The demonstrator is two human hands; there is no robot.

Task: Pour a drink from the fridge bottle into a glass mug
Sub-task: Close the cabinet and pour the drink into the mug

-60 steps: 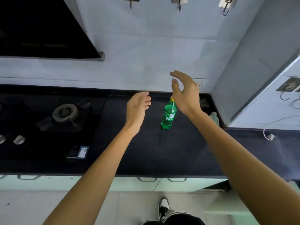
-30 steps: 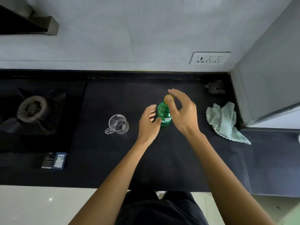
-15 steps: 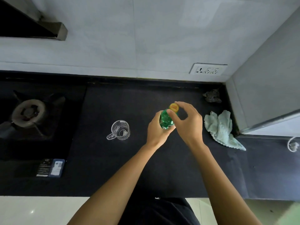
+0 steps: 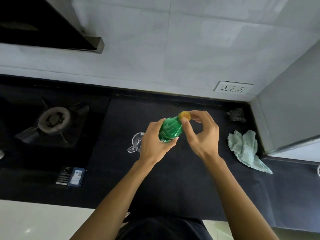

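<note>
A small green plastic bottle (image 4: 170,129) is held above the black counter (image 4: 173,179), tilted with its yellow cap (image 4: 185,116) pointing up and to the right. My left hand (image 4: 154,141) is wrapped around the bottle's body. My right hand (image 4: 200,134) pinches the yellow cap between thumb and fingertips. A clear glass mug (image 4: 136,142) stands on the counter just left of my left hand, which hides part of it; its handle points toward the front left.
A gas stove burner (image 4: 53,119) sits at the left, with a small dark and blue box (image 4: 71,175) in front of it. A pale green cloth (image 4: 245,149) and a dark scrubber (image 4: 237,115) lie at the right beside a grey wall. A wall socket (image 4: 232,88) is behind.
My left hand closed around the bottle and lifted it off the counter, tilting it. My right hand moved onto the yellow cap. The view shifted closer to the counter.
</note>
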